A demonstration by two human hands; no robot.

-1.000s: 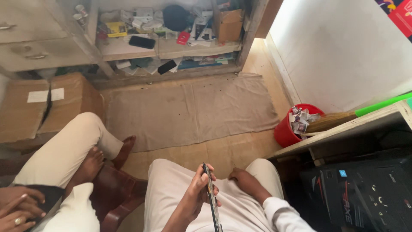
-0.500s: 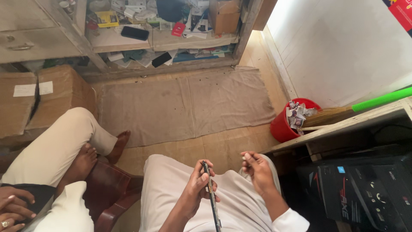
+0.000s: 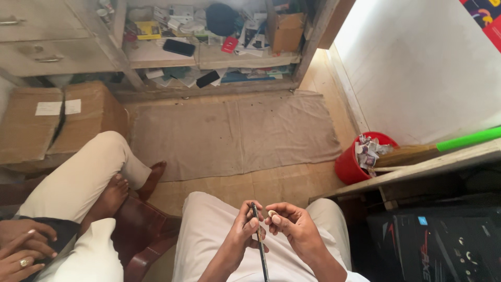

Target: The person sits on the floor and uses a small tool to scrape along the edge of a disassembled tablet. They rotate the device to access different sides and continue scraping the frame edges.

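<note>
My left hand (image 3: pixel 241 230) grips a thin dark slab seen edge-on, a phone or a similar flat device (image 3: pixel 259 245), held upright over my lap. My right hand (image 3: pixel 292 224) is right beside it, fingertips pinching a small pale object (image 3: pixel 272 213) close to the device's top edge. Both hands hover above my thighs in light trousers (image 3: pixel 209 235).
A second person sits at my left on a brown chair (image 3: pixel 143 235), leg crossed, bare foot (image 3: pixel 109 196) out, hands (image 3: pixel 21 245) at the lower left. A grey mat (image 3: pixel 235 130) covers the floor. Beyond: cluttered shelf (image 3: pixel 209 42), cardboard box (image 3: pixel 47 120), red bin (image 3: pixel 360 162), broom (image 3: pixel 443 143).
My right hand rose from my thigh and moved left to meet the left hand at the device's top. The view shifted slightly down the room.
</note>
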